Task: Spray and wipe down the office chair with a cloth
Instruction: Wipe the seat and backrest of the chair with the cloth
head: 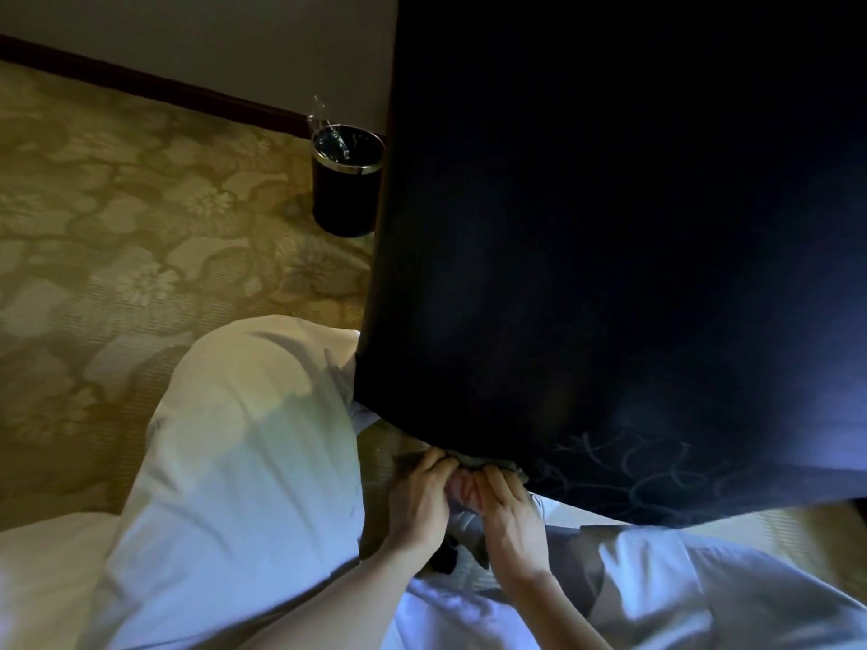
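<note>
Office chair (610, 227) takes up most of the right of our view: a broad, dark, smooth surface that rises from near our knees to the top edge of the frame. We cannot tell which part of the chair this surface is. A faint pattern of curved lines shows on its lower part, just right of our hands.

Low in the middle, both our hands meet at the chair's bottom edge. Our left hand (422, 499) comes in from the lower left on a bare forearm, and its fingers (434, 462) are curled over the cloth (469, 463), pinching it against the underside of that edge. Our right hand (509, 516) lies just beside it, almost touching, with its fingers (495, 480) bent round the same cloth. The cloth is grey and bunched; part of it is pressed to the chair's rim between our two hands, and more of it hangs down below them. How it is folded is too dim to make out.

Our legs are in pale trousers (244, 438); the left knee is raised beside the chair's lower left corner.

We are on a carpet (117, 227) of olive and tan with a large flower pattern. A dark round waste bin (346, 185) with a metal rim stands on it, close to the chair's left edge, with a clear plastic liner (333, 138) in it. Behind the bin runs a dark skirting board (140, 79) at the foot of a pale wall (187, 30).
</note>
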`<action>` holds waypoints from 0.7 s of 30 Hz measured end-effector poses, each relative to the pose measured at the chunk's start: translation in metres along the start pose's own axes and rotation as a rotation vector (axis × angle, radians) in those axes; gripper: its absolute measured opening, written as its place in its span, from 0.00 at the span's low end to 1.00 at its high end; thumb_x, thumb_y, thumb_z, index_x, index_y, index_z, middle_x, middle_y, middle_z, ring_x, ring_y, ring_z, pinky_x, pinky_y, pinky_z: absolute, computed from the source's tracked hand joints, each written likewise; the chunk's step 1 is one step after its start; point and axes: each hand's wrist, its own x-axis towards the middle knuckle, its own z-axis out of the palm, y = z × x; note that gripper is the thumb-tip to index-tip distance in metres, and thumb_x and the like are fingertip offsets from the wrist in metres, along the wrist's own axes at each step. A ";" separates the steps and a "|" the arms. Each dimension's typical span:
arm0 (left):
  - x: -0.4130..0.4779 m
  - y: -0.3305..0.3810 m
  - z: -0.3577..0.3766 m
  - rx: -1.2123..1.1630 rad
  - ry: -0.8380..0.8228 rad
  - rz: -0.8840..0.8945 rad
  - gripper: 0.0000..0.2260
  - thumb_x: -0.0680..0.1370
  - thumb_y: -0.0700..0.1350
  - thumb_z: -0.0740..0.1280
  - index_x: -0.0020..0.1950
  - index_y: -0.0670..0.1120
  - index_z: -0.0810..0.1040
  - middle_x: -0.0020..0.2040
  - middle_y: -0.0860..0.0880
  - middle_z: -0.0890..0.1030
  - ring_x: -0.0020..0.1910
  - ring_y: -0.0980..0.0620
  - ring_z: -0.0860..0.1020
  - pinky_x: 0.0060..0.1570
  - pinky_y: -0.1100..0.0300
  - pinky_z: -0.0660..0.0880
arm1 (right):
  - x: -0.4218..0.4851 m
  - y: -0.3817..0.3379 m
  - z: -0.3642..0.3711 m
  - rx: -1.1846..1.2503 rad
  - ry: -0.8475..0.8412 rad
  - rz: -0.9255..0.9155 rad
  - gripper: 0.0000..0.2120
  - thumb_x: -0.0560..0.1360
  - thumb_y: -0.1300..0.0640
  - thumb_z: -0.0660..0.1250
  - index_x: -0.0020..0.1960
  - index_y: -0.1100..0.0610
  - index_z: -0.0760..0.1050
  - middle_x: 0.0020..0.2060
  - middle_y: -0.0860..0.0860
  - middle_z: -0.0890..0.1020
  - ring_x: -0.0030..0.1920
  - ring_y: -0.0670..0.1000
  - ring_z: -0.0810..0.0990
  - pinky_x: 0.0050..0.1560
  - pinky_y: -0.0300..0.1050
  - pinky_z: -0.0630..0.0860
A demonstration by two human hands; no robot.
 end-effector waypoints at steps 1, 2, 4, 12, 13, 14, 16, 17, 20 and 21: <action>0.000 0.001 0.000 0.010 -0.001 0.003 0.16 0.65 0.36 0.67 0.51 0.49 0.82 0.56 0.53 0.80 0.47 0.48 0.82 0.41 0.56 0.80 | 0.000 -0.001 -0.002 0.005 0.012 0.004 0.13 0.69 0.53 0.66 0.52 0.54 0.76 0.43 0.48 0.75 0.41 0.50 0.77 0.37 0.41 0.77; -0.001 0.005 -0.002 0.019 0.001 0.016 0.17 0.65 0.36 0.69 0.51 0.49 0.82 0.55 0.53 0.80 0.46 0.47 0.82 0.40 0.56 0.80 | -0.001 -0.002 -0.005 0.017 0.013 0.014 0.12 0.70 0.53 0.67 0.52 0.54 0.77 0.44 0.47 0.76 0.41 0.50 0.77 0.38 0.42 0.77; -0.004 0.020 -0.010 0.047 0.024 0.077 0.21 0.60 0.35 0.75 0.49 0.51 0.82 0.53 0.55 0.81 0.42 0.48 0.82 0.34 0.60 0.79 | -0.004 -0.001 -0.020 0.035 0.033 0.035 0.14 0.72 0.51 0.62 0.54 0.54 0.78 0.46 0.47 0.76 0.44 0.51 0.76 0.41 0.43 0.77; 0.001 0.132 -0.058 0.046 0.344 0.519 0.23 0.64 0.37 0.70 0.57 0.52 0.79 0.53 0.53 0.79 0.47 0.47 0.75 0.44 0.54 0.76 | -0.008 0.016 -0.157 -0.070 0.588 -0.035 0.19 0.69 0.70 0.61 0.58 0.63 0.80 0.53 0.58 0.80 0.53 0.57 0.73 0.62 0.40 0.68; 0.002 0.149 -0.066 0.036 0.413 0.567 0.22 0.65 0.36 0.70 0.57 0.51 0.79 0.53 0.51 0.79 0.47 0.46 0.76 0.45 0.53 0.76 | -0.008 0.018 -0.173 -0.084 0.648 -0.045 0.20 0.69 0.72 0.62 0.59 0.64 0.79 0.54 0.59 0.80 0.55 0.57 0.73 0.65 0.39 0.66; 0.003 0.167 -0.074 0.029 0.479 0.604 0.21 0.66 0.36 0.70 0.57 0.50 0.80 0.53 0.50 0.80 0.47 0.45 0.76 0.46 0.52 0.75 | -0.007 0.020 -0.188 -0.092 0.701 -0.053 0.20 0.69 0.73 0.63 0.59 0.64 0.79 0.54 0.60 0.80 0.56 0.58 0.73 0.67 0.38 0.64; 0.005 0.197 -0.086 0.041 0.584 0.673 0.19 0.68 0.35 0.68 0.57 0.49 0.81 0.52 0.49 0.80 0.48 0.43 0.76 0.47 0.51 0.74 | -0.004 0.024 -0.213 -0.098 0.785 -0.060 0.22 0.67 0.75 0.63 0.60 0.64 0.79 0.54 0.61 0.80 0.57 0.58 0.72 0.69 0.38 0.63; 0.006 0.206 -0.090 0.062 0.615 0.707 0.18 0.69 0.35 0.68 0.56 0.48 0.82 0.53 0.48 0.80 0.49 0.43 0.76 0.48 0.50 0.74 | -0.003 0.025 -0.220 -0.100 0.811 -0.064 0.22 0.67 0.75 0.63 0.60 0.64 0.79 0.54 0.61 0.80 0.57 0.58 0.72 0.69 0.38 0.63; 0.014 0.205 -0.087 0.131 0.647 0.803 0.17 0.70 0.34 0.69 0.56 0.47 0.82 0.54 0.47 0.79 0.51 0.43 0.75 0.49 0.48 0.74 | -0.002 0.031 -0.217 -0.100 0.835 -0.071 0.19 0.70 0.72 0.64 0.60 0.64 0.79 0.55 0.60 0.80 0.57 0.58 0.73 0.70 0.38 0.62; 0.016 0.198 -0.083 0.152 0.653 0.838 0.17 0.70 0.33 0.69 0.57 0.47 0.81 0.55 0.48 0.78 0.51 0.43 0.75 0.50 0.48 0.75 | -0.002 0.032 -0.208 -0.083 0.839 -0.057 0.19 0.70 0.71 0.64 0.60 0.64 0.78 0.55 0.60 0.79 0.57 0.58 0.73 0.70 0.38 0.63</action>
